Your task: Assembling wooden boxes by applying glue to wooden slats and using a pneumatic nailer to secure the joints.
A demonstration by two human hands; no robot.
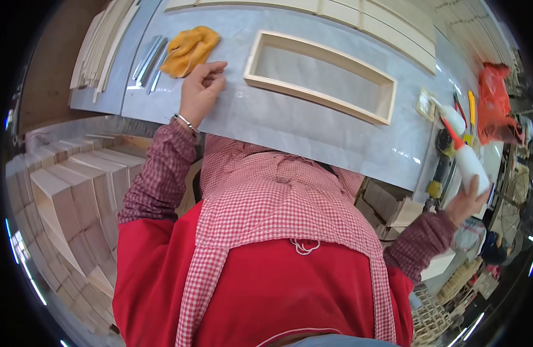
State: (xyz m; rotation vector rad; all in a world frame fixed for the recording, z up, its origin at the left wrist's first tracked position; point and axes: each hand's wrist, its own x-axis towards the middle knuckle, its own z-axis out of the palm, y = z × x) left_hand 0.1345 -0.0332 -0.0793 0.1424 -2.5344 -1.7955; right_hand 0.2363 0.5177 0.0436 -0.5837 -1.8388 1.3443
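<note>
My right hand (468,199), out at the far right, grips the base of a white squeeze bottle (470,163) with a red pointed nozzle. The bottle is tilted, its nozzle toward the table. Beside a crumpled orange-yellow cloth (191,51), my left hand (203,88) is held over the table with its fingers loosely bent. A gap shows between thumb and forefinger, and I see nothing in them. Between my hands lies a long rectangular wooden frame (318,99), through which the grey tabletop (266,121) shows.
Metal strips (148,62) lie left of the cloth. Wooden strips (104,49) are stacked farther left, and long boards (370,26) lie along the back. A second white bottle (451,117) and a red plastic bag (492,98) are at right. Stacked wooden pieces (75,191) stand below left.
</note>
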